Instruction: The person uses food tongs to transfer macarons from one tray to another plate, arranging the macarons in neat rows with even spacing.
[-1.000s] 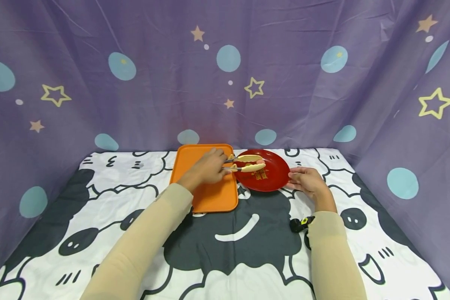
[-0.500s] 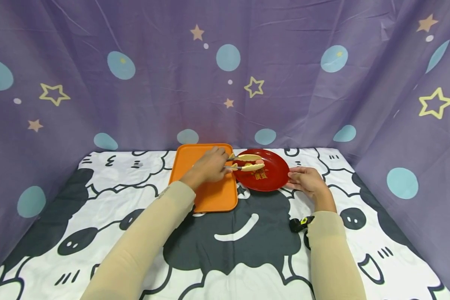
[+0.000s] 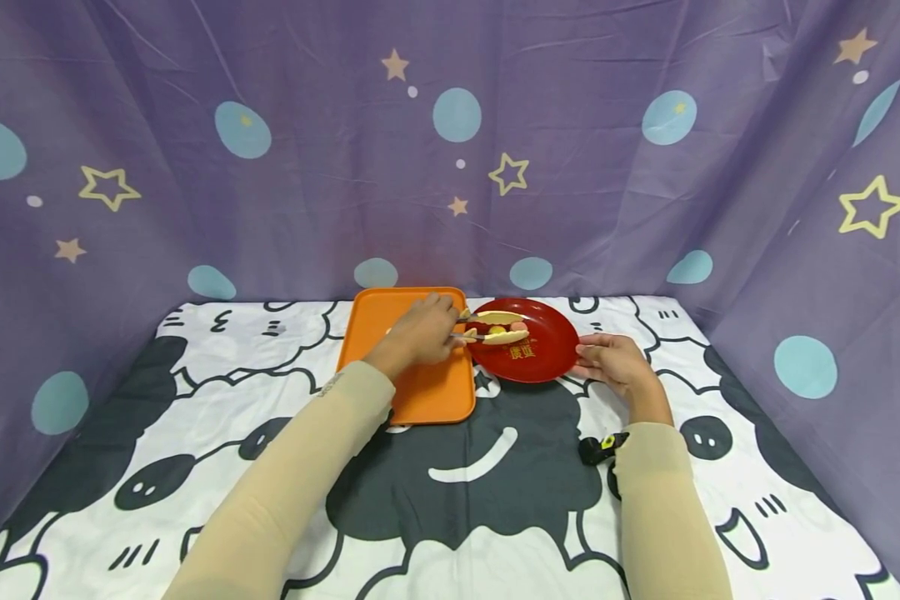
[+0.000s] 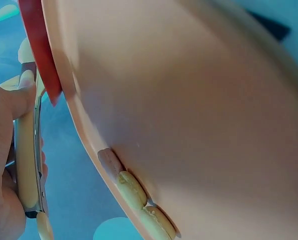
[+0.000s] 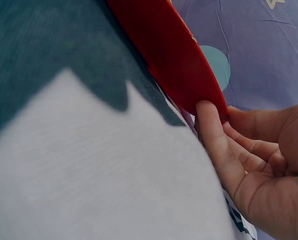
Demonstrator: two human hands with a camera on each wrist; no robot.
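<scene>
My left hand (image 3: 423,329) grips a pair of tongs (image 3: 502,337) with cream tips and metal arms. Its tips lie apart over the left half of a red plate (image 3: 555,358) with gold characters. Between or just under the tips show a small pink round piece (image 3: 519,326) and a yellow one (image 3: 497,330); whether the tips touch them I cannot tell. My right hand (image 3: 615,362) pinches the plate's right rim, thumb on the near side in the right wrist view. Beneath my left hand lies an orange tray (image 3: 427,408).
In the left wrist view, several small macaron-like pieces (image 4: 133,190), brownish and yellow, lie in a row along the tray's edge. A sheep-print cloth (image 3: 465,517) covers the table. A purple curtain (image 3: 600,208) hangs behind. A black strap piece (image 3: 596,450) sits by my right sleeve.
The tongs' tips have shifted slightly left and stand a little wider apart, and the yellow piece between them shows more clearly. My right hand and the plate have stayed put.
</scene>
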